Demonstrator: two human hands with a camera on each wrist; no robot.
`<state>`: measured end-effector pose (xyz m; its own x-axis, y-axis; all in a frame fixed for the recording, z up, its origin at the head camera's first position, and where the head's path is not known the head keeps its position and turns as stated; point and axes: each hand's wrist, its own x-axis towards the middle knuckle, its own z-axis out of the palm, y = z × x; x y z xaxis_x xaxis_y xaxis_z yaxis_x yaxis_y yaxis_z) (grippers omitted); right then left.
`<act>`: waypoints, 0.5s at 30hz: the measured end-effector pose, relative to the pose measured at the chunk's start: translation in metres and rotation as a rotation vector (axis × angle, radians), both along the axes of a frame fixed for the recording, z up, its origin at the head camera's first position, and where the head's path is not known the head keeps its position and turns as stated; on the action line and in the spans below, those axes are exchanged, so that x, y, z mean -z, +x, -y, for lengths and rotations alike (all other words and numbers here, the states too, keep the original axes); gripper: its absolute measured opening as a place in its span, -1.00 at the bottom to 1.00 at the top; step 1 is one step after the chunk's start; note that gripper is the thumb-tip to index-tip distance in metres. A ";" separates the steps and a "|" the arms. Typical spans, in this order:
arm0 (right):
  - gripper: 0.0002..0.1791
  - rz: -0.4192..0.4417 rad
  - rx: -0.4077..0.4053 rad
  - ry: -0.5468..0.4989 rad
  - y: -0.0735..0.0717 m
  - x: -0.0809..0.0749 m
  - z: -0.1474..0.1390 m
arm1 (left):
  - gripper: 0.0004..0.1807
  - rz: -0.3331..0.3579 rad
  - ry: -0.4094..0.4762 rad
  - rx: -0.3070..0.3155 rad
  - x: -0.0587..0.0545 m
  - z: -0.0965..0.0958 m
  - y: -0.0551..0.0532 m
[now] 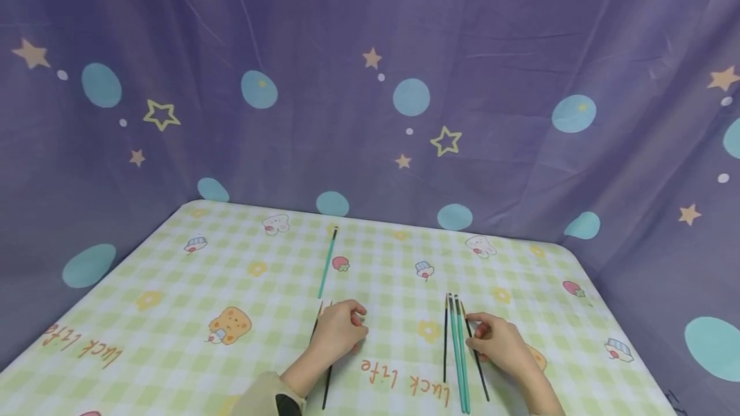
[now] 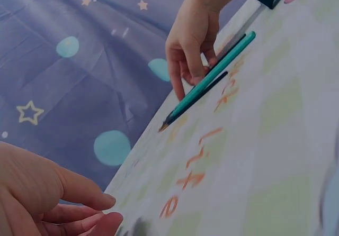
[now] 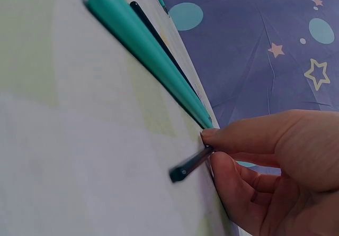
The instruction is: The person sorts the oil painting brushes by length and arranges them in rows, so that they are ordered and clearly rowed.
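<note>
My right hand (image 1: 500,345) pinches a thin black paintbrush (image 3: 192,164) between thumb and index finger. To its left lie two teal paintbrushes (image 1: 460,371) side by side, and beyond them another black paintbrush (image 1: 445,345). My left hand (image 1: 341,329) hovers over two black paintbrushes (image 1: 327,387), partly hiding them. In the left wrist view, that hand's fingers (image 2: 79,191) are loosely bent, with a gap at the thumb and nothing held. Farther back, a single teal paintbrush (image 1: 327,265) lies on the cloth.
A green-and-white checked cloth (image 1: 277,313) with printed cartoons and lettering covers the table. Behind its far edge hangs a purple curtain (image 1: 341,121) with stars and teal spots.
</note>
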<state>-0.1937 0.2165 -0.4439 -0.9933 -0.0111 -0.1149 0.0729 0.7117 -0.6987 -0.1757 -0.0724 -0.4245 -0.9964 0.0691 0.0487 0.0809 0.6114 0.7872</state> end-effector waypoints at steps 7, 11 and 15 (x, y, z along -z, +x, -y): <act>-0.52 -0.003 0.005 0.005 0.000 -0.001 0.000 | -0.78 -0.022 0.007 0.032 0.004 -0.038 -0.012; -0.51 0.002 0.003 -0.003 0.001 -0.001 0.001 | -0.78 0.000 0.038 0.038 0.005 -0.055 -0.014; -0.51 0.002 0.003 0.004 0.001 -0.002 0.001 | -0.80 0.036 0.114 0.068 0.006 -0.070 -0.016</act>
